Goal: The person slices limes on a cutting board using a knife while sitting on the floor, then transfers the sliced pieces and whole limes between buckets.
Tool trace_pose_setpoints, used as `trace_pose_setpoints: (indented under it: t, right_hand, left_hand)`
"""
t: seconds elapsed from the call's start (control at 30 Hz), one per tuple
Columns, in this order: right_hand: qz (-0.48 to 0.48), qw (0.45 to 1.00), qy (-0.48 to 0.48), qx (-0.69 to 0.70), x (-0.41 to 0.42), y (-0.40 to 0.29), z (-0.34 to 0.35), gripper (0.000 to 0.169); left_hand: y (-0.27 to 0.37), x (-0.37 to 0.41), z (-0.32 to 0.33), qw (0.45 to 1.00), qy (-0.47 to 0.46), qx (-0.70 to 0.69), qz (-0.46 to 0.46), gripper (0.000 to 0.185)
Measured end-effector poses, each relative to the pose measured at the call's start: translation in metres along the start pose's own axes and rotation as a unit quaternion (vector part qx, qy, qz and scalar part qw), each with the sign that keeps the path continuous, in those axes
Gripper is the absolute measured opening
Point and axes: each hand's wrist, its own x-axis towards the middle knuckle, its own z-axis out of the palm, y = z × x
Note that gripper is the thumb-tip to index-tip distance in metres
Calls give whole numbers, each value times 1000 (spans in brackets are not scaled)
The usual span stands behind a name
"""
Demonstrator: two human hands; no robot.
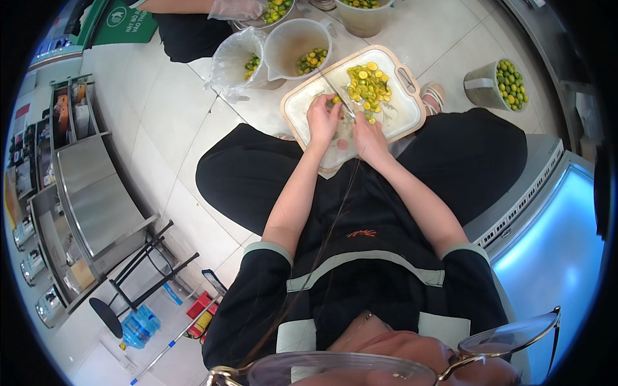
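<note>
A plastic tray (408, 126) with a tan rim and side handle lies before me, tilted in the view. On its upper right part is a pile of sliced small yellow-green citrus fruits (369, 87). My left hand (324, 118) holds a small citrus fruit (336, 99) at the left side of the knife blade. My right hand (369, 136) grips the knife (344, 102), its blade pointing up and left across the tray. One or two slices touch the fingers of my right hand. Whether the blade touches the fruit I cannot tell.
Beyond the tray stand a bag-lined container (236, 67) and a translucent pitcher (289, 41) with citrus inside. Another pitcher (364, 21) is behind. A pitcher of whole citrus (475, 87) is at right. A co-worker's gloved hand (236, 8) is at a bowl, top left.
</note>
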Motion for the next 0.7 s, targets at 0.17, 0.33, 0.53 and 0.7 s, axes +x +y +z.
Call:
trace_pose_setpoints:
  t: [0.17, 0.33, 0.53, 0.7]
  right_hand:
    - [-6, 1000, 4, -14, 8, 9, 7, 13]
    - [52, 998, -47, 7, -9, -2, -18, 14]
    - [26, 999, -29, 27, -7, 10, -15, 15]
    - [31, 999, -36, 25, 0, 22, -13, 13]
  left_hand:
    - [-4, 0, 6, 996, -29, -23, -78, 23]
    - [-34, 23, -2, 968, 180, -159, -69, 27]
    - [45, 107, 20, 940, 38, -317, -122, 32]
    - [112, 247, 87, 945, -135, -292, -64, 31]
